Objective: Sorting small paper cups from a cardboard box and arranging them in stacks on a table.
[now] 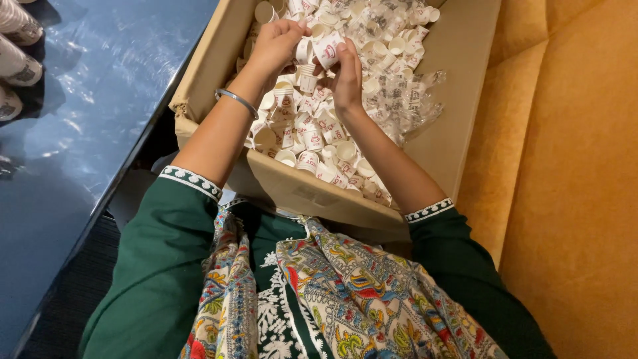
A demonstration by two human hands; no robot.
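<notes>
Both grips pinching paper cup (327, 48) over cardboard box (458, 119); blue table (80, 133) left.

Both forearms reach forward, bare below green sleeves. The left hand (276, 43) arches over, fingers (292, 26) curled downward; the right hand (347, 80) rises beneath it, fingers pinched, the two hands touching.

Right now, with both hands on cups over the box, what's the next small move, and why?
Probably slide the cup between both hands onto the short stack below: the left hand and right hand meet there, above loose cups filling the cardboard box.
</notes>
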